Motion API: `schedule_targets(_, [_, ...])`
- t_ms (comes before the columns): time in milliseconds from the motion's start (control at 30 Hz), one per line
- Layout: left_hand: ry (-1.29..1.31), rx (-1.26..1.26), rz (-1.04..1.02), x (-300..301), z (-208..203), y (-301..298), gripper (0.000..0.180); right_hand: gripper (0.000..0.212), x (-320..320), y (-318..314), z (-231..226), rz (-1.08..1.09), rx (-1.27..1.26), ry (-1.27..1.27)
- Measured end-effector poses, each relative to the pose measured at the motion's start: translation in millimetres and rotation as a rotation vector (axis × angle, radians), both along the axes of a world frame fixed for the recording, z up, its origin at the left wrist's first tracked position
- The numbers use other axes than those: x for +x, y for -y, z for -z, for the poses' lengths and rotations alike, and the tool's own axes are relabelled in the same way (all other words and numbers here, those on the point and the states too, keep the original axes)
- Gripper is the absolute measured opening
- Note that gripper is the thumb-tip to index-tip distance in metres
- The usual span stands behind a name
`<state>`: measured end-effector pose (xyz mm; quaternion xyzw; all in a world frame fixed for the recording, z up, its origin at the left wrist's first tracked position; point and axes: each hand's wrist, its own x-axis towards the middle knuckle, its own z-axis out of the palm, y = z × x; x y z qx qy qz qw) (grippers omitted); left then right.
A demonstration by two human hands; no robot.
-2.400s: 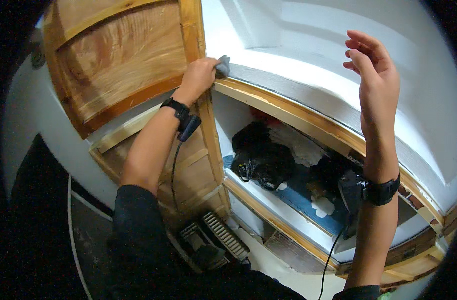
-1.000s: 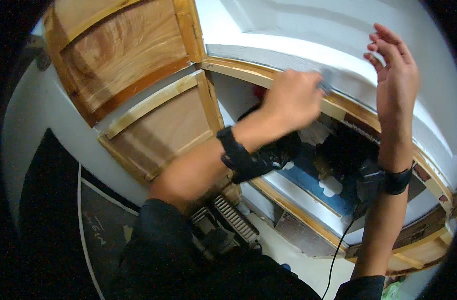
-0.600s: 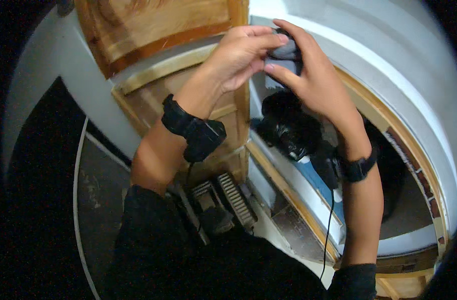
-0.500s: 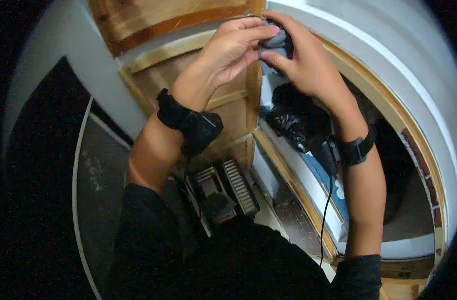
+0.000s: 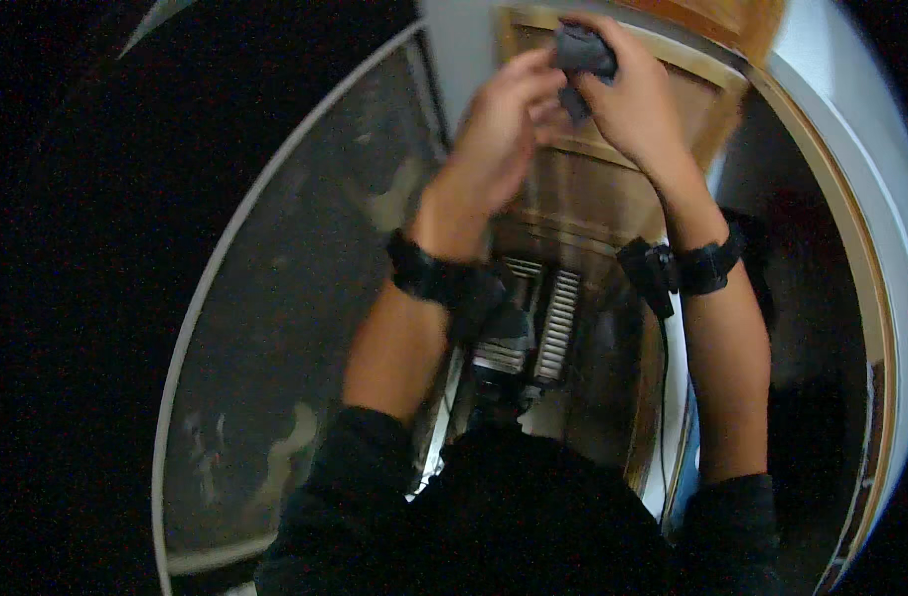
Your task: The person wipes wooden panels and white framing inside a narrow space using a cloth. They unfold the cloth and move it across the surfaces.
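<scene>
A small dark grey cloth bundle (image 5: 585,50), folded or rolled, is held up at the top of the view. My right hand (image 5: 638,94) is closed around its right side, with the thumb below and the fingers over the top. A loose grey end hangs beneath it. Just left of the bundle is my left hand (image 5: 504,119), its fingers smeared by motion and their tips close to the cloth. Whether they pinch it cannot be made out. Each wrist wears a black strap (image 5: 707,266) with a small dark device.
A wooden panelled surface (image 5: 583,189) lies beyond and below my hands. At left stands a large dark panel (image 5: 295,268) with a pale frame. Below are black slatted objects (image 5: 558,323). A curved pale wooden edge (image 5: 822,159) borders a dark area at right. A thin cable (image 5: 665,397) hangs from my right wrist.
The view has swung left, bringing more of the dark framed panel in. The right hand still grips the grey cloth; the left hand's fingers have shifted and blurred beside it.
</scene>
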<state>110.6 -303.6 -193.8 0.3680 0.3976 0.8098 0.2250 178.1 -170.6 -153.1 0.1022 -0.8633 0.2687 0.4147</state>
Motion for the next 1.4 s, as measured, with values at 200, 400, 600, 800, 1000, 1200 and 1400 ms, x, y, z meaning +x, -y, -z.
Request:
schedule_targets(200, [-0.154, -0.106, -0.708, 116.6, 22.0, 132.2, 0.064, 0.05, 5.0, 140.0, 35.0, -0.532, -0.296, -0.136])
schedule_targets(400, [-0.262, -0.449, -1.118, 241.0, 9.9, 249.5, 0.058, 0.05, 72.7, 244.2, 32.9, -0.964, -0.419, -0.081])
schedule_targets(600, [-0.661, -0.936, -1.665, 350.9, 47.2, 316.2, 0.023, 0.051, 86.3, 275.6, 44.4, -1.129, -0.55, 0.009])
schedule_targets(800, [-0.529, -1.125, -2.345, 445.4, 88.2, 423.3, 0.042, 0.053, 81.5, 307.7, 49.1, -1.184, -0.55, 0.108])
schedule_targets(1000, [0.25, -0.985, -1.652, 463.5, 114.7, 501.2, 0.072, 0.052, 76.0, 313.4, 50.6, -1.238, -0.533, 0.204])
schedule_targets(1200, [0.263, -0.995, -1.725, 480.7, 102.8, 495.2, 0.067, 0.052, 76.2, 311.5, 57.7, -1.255, -0.505, 0.244])
schedule_targets(1400, [0.131, -1.431, -1.83, 510.0, 50.7, 450.9, 0.064, 0.052, 89.5, 318.1, 59.0, -1.339, -0.487, 0.347])
